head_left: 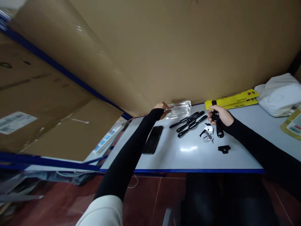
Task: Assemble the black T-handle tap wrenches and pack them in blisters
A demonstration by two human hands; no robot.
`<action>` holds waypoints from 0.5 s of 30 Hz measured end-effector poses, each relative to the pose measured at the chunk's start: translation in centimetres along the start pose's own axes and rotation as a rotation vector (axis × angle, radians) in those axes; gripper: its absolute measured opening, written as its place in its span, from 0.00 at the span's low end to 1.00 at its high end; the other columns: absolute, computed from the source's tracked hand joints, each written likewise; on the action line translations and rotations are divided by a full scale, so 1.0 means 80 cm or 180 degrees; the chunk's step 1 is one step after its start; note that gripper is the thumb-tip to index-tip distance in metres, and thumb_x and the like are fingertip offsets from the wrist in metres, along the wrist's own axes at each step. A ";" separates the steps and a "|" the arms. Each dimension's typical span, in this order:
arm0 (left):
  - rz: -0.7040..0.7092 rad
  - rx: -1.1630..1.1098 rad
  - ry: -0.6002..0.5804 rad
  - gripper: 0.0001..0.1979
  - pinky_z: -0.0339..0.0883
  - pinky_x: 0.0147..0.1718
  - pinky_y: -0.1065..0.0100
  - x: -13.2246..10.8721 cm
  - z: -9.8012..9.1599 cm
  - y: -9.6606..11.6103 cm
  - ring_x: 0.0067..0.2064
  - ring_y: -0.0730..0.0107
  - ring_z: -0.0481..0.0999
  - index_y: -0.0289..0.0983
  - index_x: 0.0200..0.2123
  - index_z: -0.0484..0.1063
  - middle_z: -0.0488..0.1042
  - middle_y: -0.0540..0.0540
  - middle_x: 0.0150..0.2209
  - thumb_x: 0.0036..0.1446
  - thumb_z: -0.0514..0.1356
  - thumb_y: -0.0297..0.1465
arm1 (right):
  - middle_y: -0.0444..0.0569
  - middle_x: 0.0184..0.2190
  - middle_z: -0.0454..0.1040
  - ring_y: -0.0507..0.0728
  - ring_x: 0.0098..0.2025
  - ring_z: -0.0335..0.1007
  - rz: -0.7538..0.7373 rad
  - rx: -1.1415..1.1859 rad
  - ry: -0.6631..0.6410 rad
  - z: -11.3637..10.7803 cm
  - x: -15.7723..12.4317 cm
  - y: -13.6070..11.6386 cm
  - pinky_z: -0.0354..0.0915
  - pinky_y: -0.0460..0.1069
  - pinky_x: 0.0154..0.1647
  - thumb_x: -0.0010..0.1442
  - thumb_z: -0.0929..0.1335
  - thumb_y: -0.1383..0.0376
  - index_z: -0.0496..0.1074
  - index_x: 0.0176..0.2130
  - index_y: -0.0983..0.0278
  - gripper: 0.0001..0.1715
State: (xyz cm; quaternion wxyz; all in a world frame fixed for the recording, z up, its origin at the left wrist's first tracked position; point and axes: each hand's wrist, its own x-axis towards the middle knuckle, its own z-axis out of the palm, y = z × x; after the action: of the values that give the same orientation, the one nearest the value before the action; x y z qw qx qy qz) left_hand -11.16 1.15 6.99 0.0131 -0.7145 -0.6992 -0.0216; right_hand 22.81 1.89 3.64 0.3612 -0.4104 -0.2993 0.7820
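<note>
My right hand is wrapped round the middle of a black spokeshave, held upright over the right half of the table. At the back edge, my left hand is closed at the near side of a clear plastic package; its fingertips are partly hidden. Several black spokeshave bodies lie side by side between the hands. Close to my right hand are shiny metal blades, overlapping on the tabletop. A small black cap plate rests nearer the front edge.
A black phone lies beneath my left forearm. Yellow printed cards lean along the back. To the right are a white cloth bundle and a yellowish labelled packet. Brown board walls the back; a blue edge borders the table.
</note>
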 end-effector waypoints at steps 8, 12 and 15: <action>-0.0514 0.0120 0.0589 0.36 0.66 0.59 0.53 0.008 0.048 -0.011 0.62 0.39 0.70 0.31 0.67 0.69 0.67 0.26 0.63 0.59 0.67 0.39 | 0.45 0.19 0.69 0.50 0.18 0.63 -0.0248 -0.0236 0.0007 -0.003 0.002 0.002 0.53 0.42 0.13 0.65 0.72 0.61 0.67 0.31 0.63 0.14; -0.0701 0.0130 0.0708 0.34 0.65 0.59 0.53 0.016 0.060 -0.005 0.64 0.39 0.68 0.32 0.66 0.69 0.65 0.26 0.64 0.58 0.67 0.36 | 0.45 0.18 0.69 0.50 0.18 0.63 -0.0283 -0.0292 0.0071 -0.003 0.003 0.003 0.55 0.41 0.13 0.66 0.71 0.63 0.69 0.31 0.63 0.12; -0.0705 0.0107 0.0685 0.38 0.62 0.62 0.53 0.014 0.063 0.001 0.65 0.39 0.66 0.32 0.68 0.67 0.65 0.27 0.64 0.56 0.69 0.36 | 0.45 0.18 0.69 0.50 0.18 0.64 -0.0309 -0.0379 0.0066 -0.001 0.001 0.004 0.55 0.41 0.13 0.67 0.70 0.64 0.69 0.31 0.64 0.12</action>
State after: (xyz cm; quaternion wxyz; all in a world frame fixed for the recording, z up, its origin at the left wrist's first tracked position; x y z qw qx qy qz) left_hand -11.02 2.48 2.00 0.0974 -0.6263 -0.7685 -0.0877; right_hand 22.76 1.79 3.37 0.3768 -0.4242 -0.3611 0.7401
